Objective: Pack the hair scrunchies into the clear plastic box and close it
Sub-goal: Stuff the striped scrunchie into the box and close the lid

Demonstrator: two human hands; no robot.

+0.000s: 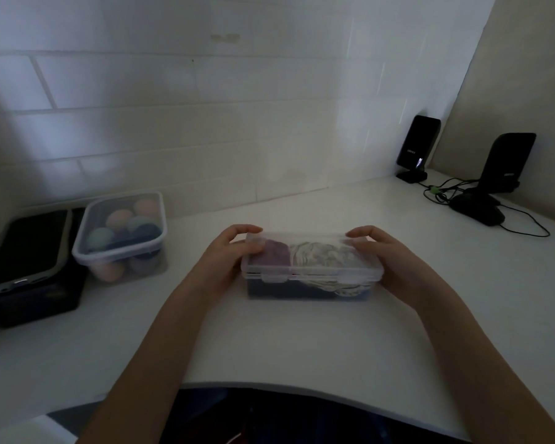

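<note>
- I read the clear plastic box point(311, 267) as lying crosswise in front of me, its long axis running from one hand to the other, so each hand caps one short end and neither is meaningfully nearer.
- My left hand point(228, 254) holds the left end: the fingers point(247, 229) are curled over the far top edge of the lid point(302, 243), and the thumb looks pressed onto the lid near the purple scrunchie point(271, 253).
- My right hand point(378, 251) mirrors it on the right end, fingers bent over the far corner and thumb side lying against the lid; exactly where the thumb tip presses I cannot tell.
- The scrunchies sit between my two sets of fingers, under the lid: purple towards the left fingers, a pale streaked scrunchie point(318, 254) through the middle and towards the right fingers, something dark at the bottom.
- The lid lies down flat on the box, and the latch tabs point(274, 278) face me on the near long side, below and inside my thumbs.
- My judgement: the packing is done, and the coming move turns on those near-side tabs, since my fingers are on the far edge and the thumbs must come down towards me to press them. Whether they have already clicked shut I cannot tell.
- Off beyond my left fingers stands a lidded container of coloured balls point(121, 233), well apart from the box.
</note>
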